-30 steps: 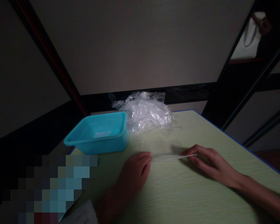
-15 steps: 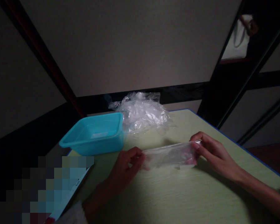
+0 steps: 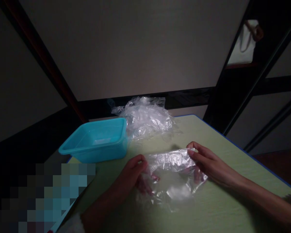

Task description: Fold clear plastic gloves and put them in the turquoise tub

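Observation:
A clear plastic bag is stretched between my two hands above the table. My left hand pinches its upper left corner between thumb and fingers. At the upper right corner, my right hand grips the film the same way. The lower part of the bag hangs loose and crinkled toward me, and some of my fingers show through the film. Beyond my hands lies a heap of crumpled clear plastic bags. Left of that heap stands a turquoise plastic basin with a white patch on its floor.
The pale green table has a blue edge running along its right side. A light panel rises behind it. In a dark recess at upper right sits a white bag. A pixelated area covers the lower left.
The narrow, folded strip of plastic has opened out into a wider sheet hanging downward. My right hand has come slightly left, closer to my left hand. Both hands keep their hold.

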The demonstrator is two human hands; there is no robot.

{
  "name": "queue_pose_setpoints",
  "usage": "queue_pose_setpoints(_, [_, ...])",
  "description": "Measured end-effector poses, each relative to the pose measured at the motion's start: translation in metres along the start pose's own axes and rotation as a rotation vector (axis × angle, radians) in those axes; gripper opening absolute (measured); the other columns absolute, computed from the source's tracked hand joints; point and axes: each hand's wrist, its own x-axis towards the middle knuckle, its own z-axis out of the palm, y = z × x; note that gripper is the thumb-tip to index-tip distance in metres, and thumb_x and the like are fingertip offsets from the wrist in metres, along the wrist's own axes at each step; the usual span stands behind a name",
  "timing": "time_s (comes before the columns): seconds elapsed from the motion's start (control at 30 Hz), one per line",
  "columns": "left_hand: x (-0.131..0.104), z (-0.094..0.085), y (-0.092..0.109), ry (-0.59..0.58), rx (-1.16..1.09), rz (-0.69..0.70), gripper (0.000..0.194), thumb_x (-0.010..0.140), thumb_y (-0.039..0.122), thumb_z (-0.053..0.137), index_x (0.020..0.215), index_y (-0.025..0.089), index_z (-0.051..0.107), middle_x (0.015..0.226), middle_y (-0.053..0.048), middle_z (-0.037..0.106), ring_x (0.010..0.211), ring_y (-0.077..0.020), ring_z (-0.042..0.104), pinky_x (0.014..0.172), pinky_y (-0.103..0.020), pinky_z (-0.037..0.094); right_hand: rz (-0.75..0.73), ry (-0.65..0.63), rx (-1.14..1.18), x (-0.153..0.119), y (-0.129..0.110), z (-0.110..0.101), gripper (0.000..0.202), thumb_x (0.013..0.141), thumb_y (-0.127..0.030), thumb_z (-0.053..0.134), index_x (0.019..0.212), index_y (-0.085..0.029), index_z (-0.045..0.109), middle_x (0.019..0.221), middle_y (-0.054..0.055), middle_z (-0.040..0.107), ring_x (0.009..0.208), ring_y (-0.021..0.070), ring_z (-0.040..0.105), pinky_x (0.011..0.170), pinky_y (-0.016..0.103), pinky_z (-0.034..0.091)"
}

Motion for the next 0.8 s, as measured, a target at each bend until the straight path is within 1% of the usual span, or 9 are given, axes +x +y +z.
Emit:
queue_pose_setpoints(0.1, [0.005, 0.003, -0.006, 0.067, 0.063, -0.029, 0.031, 0.064, 0.044, 0.052, 0.074, 0.022, 0.033, 0.056, 0.002, 0.066, 0.031, -0.0103, 0.055, 0.03, -0.015, 0.036, 0.047, -0.035, -0.087, 0.006, 0.008, 0.001, 0.034, 0.081, -0.053, 0.05, 0.082, -0.022, 0.038, 0.045, -0.01, 0.048, 0.034, 0.009, 0.051, 0.033, 0.017, 0.035])
queue_pose_setpoints(0.2, [0.005, 0.003, -0.006, 0.095, 0.082, -0.036, 0.024, 0.068, 0.039, 0.049, 0.074, 0.022, 0.033, 0.056, 0.004, 0.065, 0.032, -0.0102, 0.055, 0.031, -0.015, 0.037, 0.054, -0.063, -0.117, 0.008, 0.009, -0.001, 0.034, 0.08, -0.051, 0.054, 0.089, -0.021, 0.039, 0.054, -0.008, 0.053, 0.039, 0.0082, 0.054, 0.038, 0.018, 0.041])
queue_pose_setpoints(0.33, [0.006, 0.0, -0.004, 0.124, 0.101, -0.052, 0.019, 0.074, 0.037, 0.045, 0.074, 0.022, 0.033, 0.056, 0.005, 0.064, 0.033, -0.0109, 0.056, 0.03, -0.015, 0.036, 0.083, -0.182, -0.126, 0.007, 0.005, -0.008, 0.053, 0.074, -0.046, 0.065, 0.109, -0.021, 0.034, 0.065, -0.006, 0.059, 0.047, 0.0093, 0.056, 0.044, 0.021, 0.046])
queue_pose_setpoints(0.43, [0.007, -0.001, -0.005, 0.128, 0.102, -0.07, 0.021, 0.076, 0.037, 0.047, 0.074, 0.022, 0.033, 0.056, 0.005, 0.064, 0.034, -0.0116, 0.057, 0.03, -0.014, 0.035, 0.116, -0.217, -0.142, 0.005, 0.004, -0.014, 0.066, 0.071, -0.045, 0.068, 0.118, -0.023, 0.027, 0.068, -0.006, 0.058, 0.048, 0.0103, 0.058, 0.044, 0.023, 0.047])
queue_pose_setpoints(0.5, [0.008, -0.002, -0.004, 0.124, 0.102, -0.084, 0.02, 0.079, 0.036, 0.047, 0.074, 0.022, 0.033, 0.055, 0.005, 0.063, 0.033, -0.0111, 0.057, 0.031, -0.014, 0.033, 0.152, -0.232, -0.148, 0.004, 0.004, -0.018, 0.07, 0.072, -0.047, 0.067, 0.122, -0.024, 0.023, 0.07, -0.006, 0.058, 0.047, 0.0111, 0.06, 0.043, 0.023, 0.047])
queue_pose_setpoints(0.6, [0.004, -0.003, 0.001, 0.104, 0.1, -0.118, 0.014, 0.085, 0.031, 0.04, 0.077, 0.022, 0.033, 0.054, 0.004, 0.063, 0.034, -0.0107, 0.057, 0.031, -0.013, 0.032, 0.189, -0.271, -0.157, 0.002, 0.002, -0.02, 0.072, 0.074, -0.05, 0.065, 0.125, -0.024, 0.021, 0.067, -0.007, 0.059, 0.045, 0.0109, 0.061, 0.042, 0.021, 0.045])
queue_pose_setpoints(0.67, [0.0, -0.006, 0.006, 0.08, 0.099, -0.142, 0.011, 0.089, 0.03, 0.037, 0.083, 0.021, 0.035, 0.062, 0.002, 0.066, 0.038, -0.0116, 0.061, 0.032, -0.013, 0.034, 0.201, -0.299, -0.166, 0.001, 0.0, -0.02, 0.071, 0.074, -0.05, 0.064, 0.126, -0.025, 0.021, 0.066, -0.006, 0.06, 0.045, 0.0113, 0.061, 0.042, 0.022, 0.046])
queue_pose_setpoints(0.73, [-0.005, -0.008, 0.011, 0.056, 0.1, -0.163, 0.011, 0.09, 0.029, 0.038, 0.095, 0.02, 0.036, 0.075, -0.003, 0.069, 0.046, -0.0131, 0.065, 0.034, -0.014, 0.038, 0.202, -0.314, -0.178, 0.001, 0.0, -0.021, 0.07, 0.075, -0.051, 0.063, 0.126, -0.024, 0.022, 0.067, -0.005, 0.062, 0.046, 0.0121, 0.062, 0.043, 0.023, 0.046])
queue_pose_setpoints(0.8, [-0.009, -0.011, 0.015, 0.03, 0.102, -0.162, 0.025, 0.089, 0.026, 0.042, 0.111, 0.018, 0.032, 0.091, -0.008, 0.068, 0.054, -0.0148, 0.068, 0.035, -0.015, 0.041, 0.195, -0.318, -0.204, 0.001, 0.0, -0.021, 0.069, 0.077, -0.052, 0.061, 0.127, -0.023, 0.023, 0.066, -0.004, 0.062, 0.044, 0.0123, 0.061, 0.04, 0.022, 0.044])
